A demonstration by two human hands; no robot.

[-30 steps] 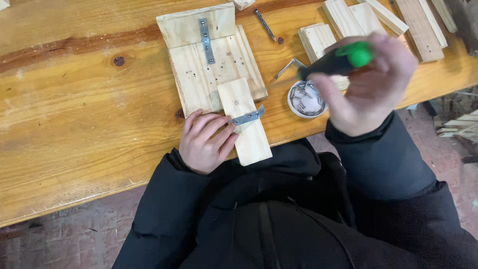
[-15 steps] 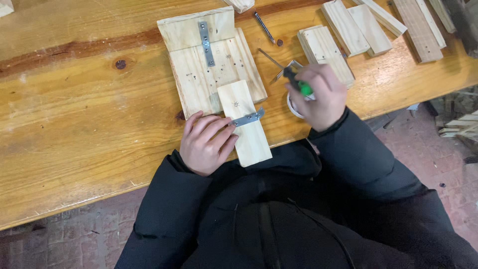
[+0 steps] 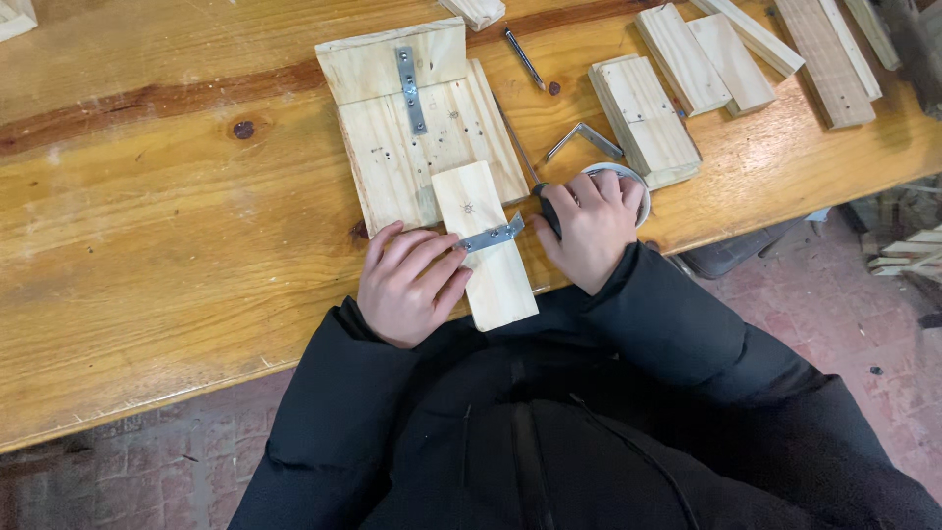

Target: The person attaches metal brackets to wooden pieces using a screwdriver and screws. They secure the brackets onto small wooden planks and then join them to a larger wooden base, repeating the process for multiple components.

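The worktop (image 3: 147, 245), a varnished plank top, carries everything here; its near edge runs just in front of my body. Near the middle of that edge lies my wooden panel assembly (image 3: 422, 147), two boards joined by a straight metal plate (image 3: 409, 88) already screwed down. Overlapping its near end is the small pine block (image 3: 486, 245), which juts past the near edge of the worktop toward me. Across this block sits the metal bracket (image 3: 489, 236), the piece now being positioned.

My left hand (image 3: 410, 285) lies flat, fingers spread and pressed on the block and the bracket's left end, gripping nothing. My right hand (image 3: 589, 226) is closed around a dark-handled tool (image 3: 549, 211), probably a screwdriver, and covers a round tin (image 3: 628, 182) near the edge; I cannot tell whether it touches the tin's contents.

Toward the far right corner lie spare wood offcuts (image 3: 648, 118), an angle bracket (image 3: 584, 139) and a loose bit (image 3: 525, 59).

Step in hand, as I judge it: fixing the bracket to the block. The next move calls for steady downward pressure from the left hand and an accurately centred tool tip.
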